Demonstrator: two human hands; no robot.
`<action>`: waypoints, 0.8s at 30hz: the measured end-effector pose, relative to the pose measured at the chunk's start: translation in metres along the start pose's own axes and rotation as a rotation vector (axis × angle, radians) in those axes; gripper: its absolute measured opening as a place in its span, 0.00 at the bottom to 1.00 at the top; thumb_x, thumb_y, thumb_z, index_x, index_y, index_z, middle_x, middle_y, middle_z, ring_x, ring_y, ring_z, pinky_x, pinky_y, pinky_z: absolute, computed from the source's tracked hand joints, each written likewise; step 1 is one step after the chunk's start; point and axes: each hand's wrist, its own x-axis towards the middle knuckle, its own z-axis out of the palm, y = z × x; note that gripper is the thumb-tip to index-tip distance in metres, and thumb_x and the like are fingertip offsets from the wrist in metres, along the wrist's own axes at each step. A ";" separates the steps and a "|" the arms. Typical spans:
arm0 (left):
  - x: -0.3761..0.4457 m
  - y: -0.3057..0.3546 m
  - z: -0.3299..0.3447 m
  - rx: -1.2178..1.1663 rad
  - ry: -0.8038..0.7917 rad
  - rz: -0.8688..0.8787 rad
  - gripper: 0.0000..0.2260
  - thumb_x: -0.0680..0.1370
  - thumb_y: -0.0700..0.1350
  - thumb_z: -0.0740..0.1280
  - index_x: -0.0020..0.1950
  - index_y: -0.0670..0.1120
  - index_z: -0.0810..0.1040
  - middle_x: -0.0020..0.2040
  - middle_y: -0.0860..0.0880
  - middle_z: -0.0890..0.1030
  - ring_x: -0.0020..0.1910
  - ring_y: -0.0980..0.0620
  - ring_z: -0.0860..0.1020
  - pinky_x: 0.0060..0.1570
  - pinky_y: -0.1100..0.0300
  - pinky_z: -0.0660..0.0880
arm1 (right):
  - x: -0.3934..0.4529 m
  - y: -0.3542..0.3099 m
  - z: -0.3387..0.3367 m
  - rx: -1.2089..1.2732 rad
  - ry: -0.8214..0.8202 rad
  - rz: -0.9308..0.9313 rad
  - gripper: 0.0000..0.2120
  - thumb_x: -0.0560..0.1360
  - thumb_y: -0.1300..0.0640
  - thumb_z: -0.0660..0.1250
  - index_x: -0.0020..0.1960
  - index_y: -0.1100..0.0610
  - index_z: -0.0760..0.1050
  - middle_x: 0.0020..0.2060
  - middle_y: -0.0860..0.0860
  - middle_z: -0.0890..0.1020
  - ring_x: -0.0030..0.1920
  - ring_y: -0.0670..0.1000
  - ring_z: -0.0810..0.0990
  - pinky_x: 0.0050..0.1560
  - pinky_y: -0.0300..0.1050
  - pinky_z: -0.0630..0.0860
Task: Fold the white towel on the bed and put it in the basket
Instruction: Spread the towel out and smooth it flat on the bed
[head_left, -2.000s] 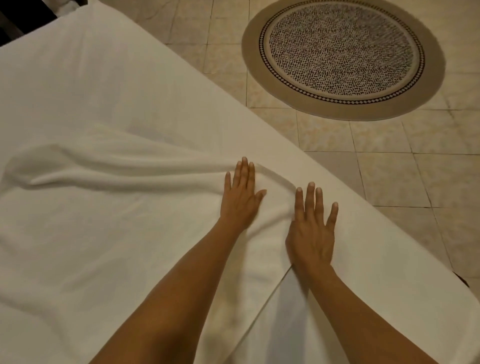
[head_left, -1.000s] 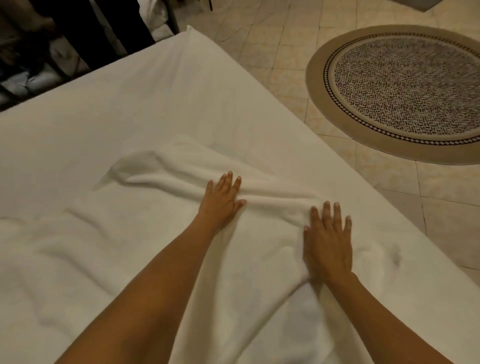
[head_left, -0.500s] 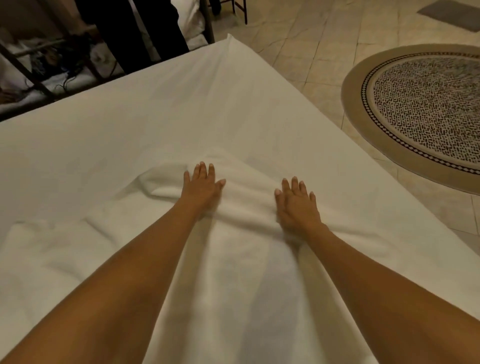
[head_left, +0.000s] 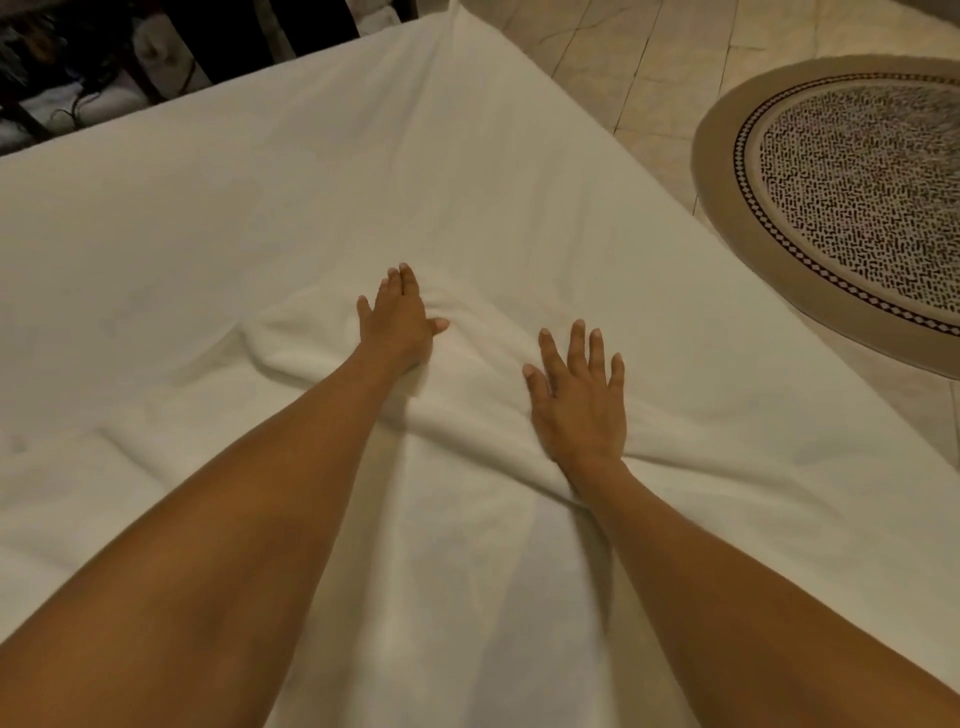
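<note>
The white towel (head_left: 457, 519) lies spread on the white bed (head_left: 363, 171), with a bunched, rounded far edge in the middle of the view. My left hand (head_left: 397, 317) presses flat on that far edge, fingers straight and together. To its right, my right hand (head_left: 579, 395) rests flat on the towel, fingers straight and spread. Both forearms reach in from the bottom. No basket is in view.
The bed's right edge runs diagonally, with a tiled floor (head_left: 623, 57) beyond it. A round patterned rug (head_left: 852, 202) lies on the floor at the right. Dark furniture and cables (head_left: 104, 67) stand past the bed's far left edge.
Both hands have slid forward across the towel, pushing its far edge away from me. The right hand's fingers have spread. The view has shifted, so the rug sits farther right.
</note>
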 end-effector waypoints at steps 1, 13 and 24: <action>-0.001 0.002 0.000 -0.003 0.031 0.011 0.36 0.80 0.52 0.61 0.77 0.40 0.43 0.78 0.42 0.52 0.76 0.45 0.54 0.73 0.45 0.51 | 0.000 0.000 -0.001 0.003 -0.015 -0.001 0.26 0.80 0.41 0.41 0.77 0.46 0.44 0.77 0.52 0.43 0.77 0.53 0.39 0.75 0.54 0.38; -0.028 0.008 -0.024 0.426 0.301 0.145 0.09 0.76 0.36 0.61 0.51 0.41 0.80 0.55 0.44 0.75 0.56 0.43 0.71 0.55 0.54 0.66 | -0.003 -0.023 -0.033 0.272 0.102 0.015 0.14 0.79 0.59 0.58 0.63 0.59 0.73 0.64 0.56 0.73 0.67 0.59 0.68 0.63 0.51 0.68; -0.002 0.071 -0.060 -0.179 0.282 0.065 0.11 0.79 0.37 0.55 0.48 0.36 0.76 0.54 0.34 0.77 0.54 0.38 0.76 0.44 0.55 0.69 | 0.038 0.001 -0.089 -0.058 0.216 0.023 0.14 0.76 0.70 0.55 0.61 0.62 0.66 0.48 0.61 0.80 0.48 0.63 0.80 0.40 0.49 0.66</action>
